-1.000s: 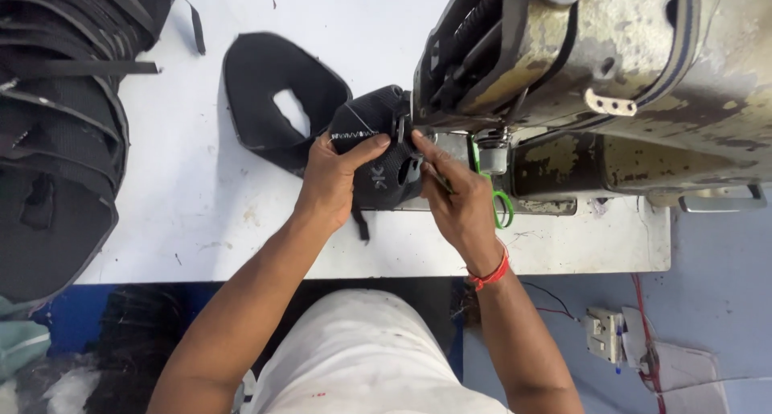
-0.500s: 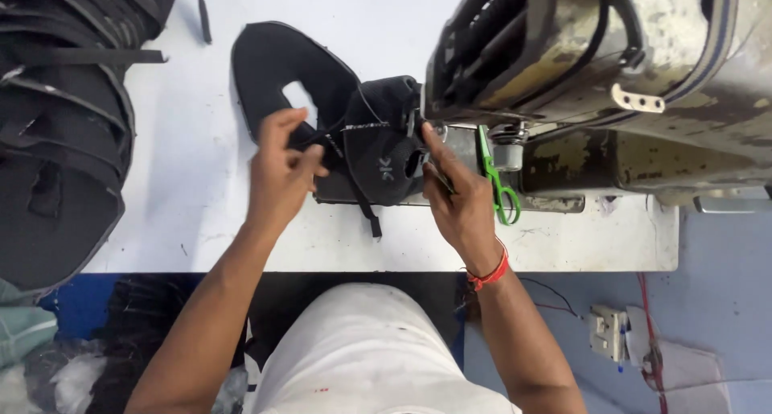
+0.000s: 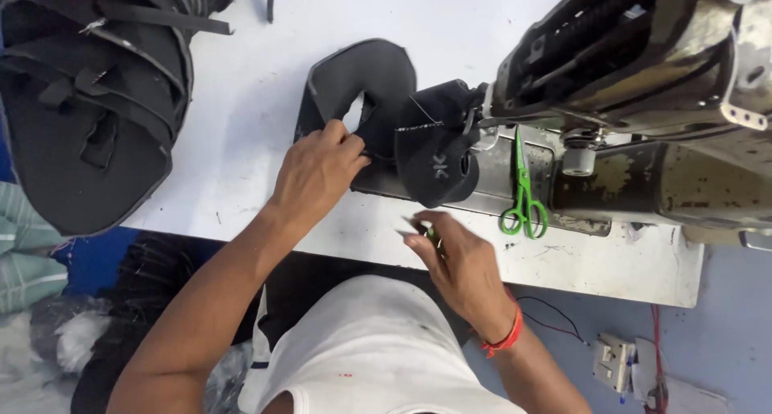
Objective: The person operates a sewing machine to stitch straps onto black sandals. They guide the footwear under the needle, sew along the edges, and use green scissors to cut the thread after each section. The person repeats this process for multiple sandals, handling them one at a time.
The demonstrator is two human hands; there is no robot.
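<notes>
Head view: my left hand (image 3: pixel 315 171) pinches black fabric piece (image 3: pixel 386 124) mid-worktop (image 3: pixel 241 100); right hand (image 3: pixel 458 261) half-open, near front edge; green scissors (image 3: pixel 523 197) beside.

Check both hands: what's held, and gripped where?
Left hand pinches the black fabric piece at its inner edge near the cutout. Right hand holds something small at its fingertips; cannot tell what.
</notes>
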